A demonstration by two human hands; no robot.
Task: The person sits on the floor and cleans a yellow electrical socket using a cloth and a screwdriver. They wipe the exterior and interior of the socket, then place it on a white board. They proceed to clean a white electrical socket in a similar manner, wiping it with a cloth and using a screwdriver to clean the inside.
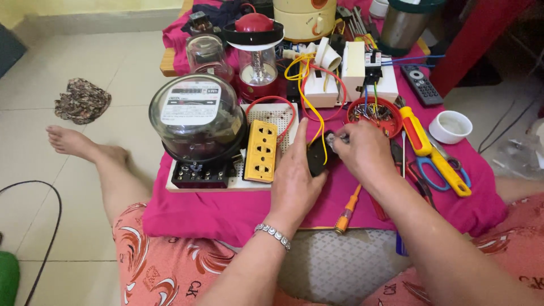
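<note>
Black part (317,160) between both hands

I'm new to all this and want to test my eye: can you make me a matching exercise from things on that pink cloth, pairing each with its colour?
Things:
1. socket strip
2. small cup
3. bowl of screws
4. scissors handles

Colours:
a. blue
b. red
c. yellow
d. white

Pairs: 1-c, 2-d, 3-b, 4-a
</note>
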